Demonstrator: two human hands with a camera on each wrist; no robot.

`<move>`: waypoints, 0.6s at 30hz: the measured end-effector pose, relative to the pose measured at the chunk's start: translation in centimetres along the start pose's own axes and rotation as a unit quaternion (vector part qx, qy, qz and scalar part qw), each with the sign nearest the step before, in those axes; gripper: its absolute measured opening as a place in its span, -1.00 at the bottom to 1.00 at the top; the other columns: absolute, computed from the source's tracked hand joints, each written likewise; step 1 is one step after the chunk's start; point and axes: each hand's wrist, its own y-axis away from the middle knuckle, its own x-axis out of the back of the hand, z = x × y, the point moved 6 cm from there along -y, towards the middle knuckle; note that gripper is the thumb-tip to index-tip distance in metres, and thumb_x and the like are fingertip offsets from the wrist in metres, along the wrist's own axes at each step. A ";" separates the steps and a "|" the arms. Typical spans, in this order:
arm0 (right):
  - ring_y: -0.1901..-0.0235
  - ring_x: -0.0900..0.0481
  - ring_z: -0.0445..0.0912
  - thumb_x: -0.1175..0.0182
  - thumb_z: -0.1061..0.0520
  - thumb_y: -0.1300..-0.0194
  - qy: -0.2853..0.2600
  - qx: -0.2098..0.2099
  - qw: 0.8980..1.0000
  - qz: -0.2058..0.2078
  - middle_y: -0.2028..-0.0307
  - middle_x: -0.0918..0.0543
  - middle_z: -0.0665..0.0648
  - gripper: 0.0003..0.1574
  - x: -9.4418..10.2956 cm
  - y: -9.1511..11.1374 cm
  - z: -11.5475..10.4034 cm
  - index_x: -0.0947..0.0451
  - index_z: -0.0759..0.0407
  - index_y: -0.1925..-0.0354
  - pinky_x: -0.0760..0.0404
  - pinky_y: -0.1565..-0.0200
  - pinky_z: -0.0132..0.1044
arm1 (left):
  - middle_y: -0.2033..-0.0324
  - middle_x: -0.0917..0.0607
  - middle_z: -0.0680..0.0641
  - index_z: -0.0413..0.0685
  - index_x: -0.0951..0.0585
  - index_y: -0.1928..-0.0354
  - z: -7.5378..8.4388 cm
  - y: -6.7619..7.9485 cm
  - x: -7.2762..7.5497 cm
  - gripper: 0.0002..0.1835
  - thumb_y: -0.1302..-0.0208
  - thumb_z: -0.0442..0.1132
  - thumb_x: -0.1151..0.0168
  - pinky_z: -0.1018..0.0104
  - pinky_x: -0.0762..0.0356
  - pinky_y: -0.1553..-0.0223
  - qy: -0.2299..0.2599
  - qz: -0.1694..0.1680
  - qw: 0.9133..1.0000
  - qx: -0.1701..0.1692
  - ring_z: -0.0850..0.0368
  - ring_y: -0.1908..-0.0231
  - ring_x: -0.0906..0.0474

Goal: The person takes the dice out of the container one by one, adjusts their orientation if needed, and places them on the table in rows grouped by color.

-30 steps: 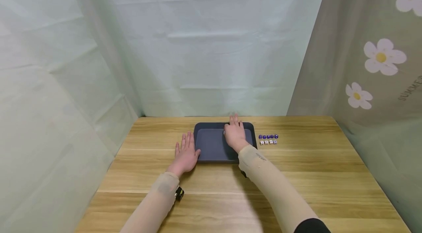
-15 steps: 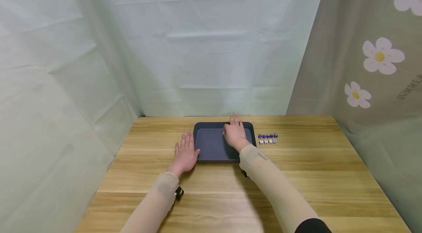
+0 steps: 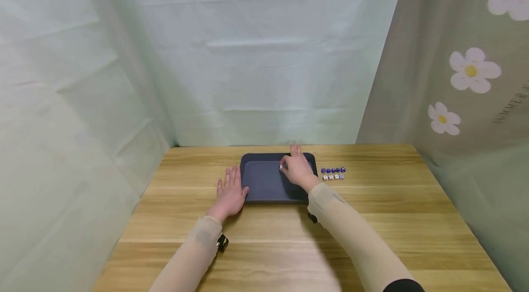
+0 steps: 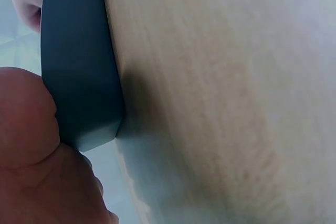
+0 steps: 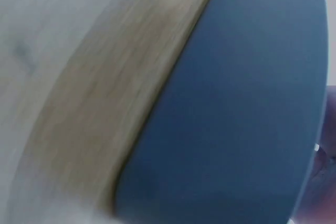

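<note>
A dark grey-blue tray lies on the wooden table in the head view. My left hand rests against its left side with straight fingers, the thumb at the rim. Over the right half of the tray, my right hand pinches a small white die between thumb and forefinger, its other fingers stretched toward the far rim. To the right of the tray lie a row of blue dice and a row of white dice. In the left wrist view the thumb touches the tray's wall.
The wooden table reaches back to a pale cloth curtain. A curtain with white flowers hangs on the right. The right wrist view shows the tray's outer wall close up.
The right hand has turned a little and its wrist has shifted right, so the white die shows more plainly at the fingertips. The left hand stays at the tray's side.
</note>
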 end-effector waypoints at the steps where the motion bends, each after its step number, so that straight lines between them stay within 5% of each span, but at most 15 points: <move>1: -0.63 0.06 0.43 -0.38 0.06 -0.52 -0.003 0.004 1.000 0.004 -0.60 -0.12 0.51 -0.86 0.2 0.2 0.1 -0.75 0.08 0.06 -0.11 -0.57 0.19 | -0.71 0.29 -0.27 -0.29 0.28 -0.70 0.0 0.0 0.1 -0.13 -0.72 -0.01 0.09 -0.39 0.43 -0.56 0.000 -0.001 1.000 0.001 -0.26 -0.67 0.48; 18: -0.63 0.28 0.47 -0.31 0.09 -0.56 -0.107 -0.035 0.994 0.010 -0.64 -0.02 0.52 -0.81 3.8 3.0 4.3 -0.72 0.15 0.00 -0.06 -0.54 0.33 | -0.71 0.28 -0.28 -0.31 0.26 -0.70 -0.4 -0.2 0.1 -0.15 -0.73 -0.04 0.10 -0.43 0.44 -0.54 0.011 0.006 1.000 -0.009 -0.30 -0.67 0.47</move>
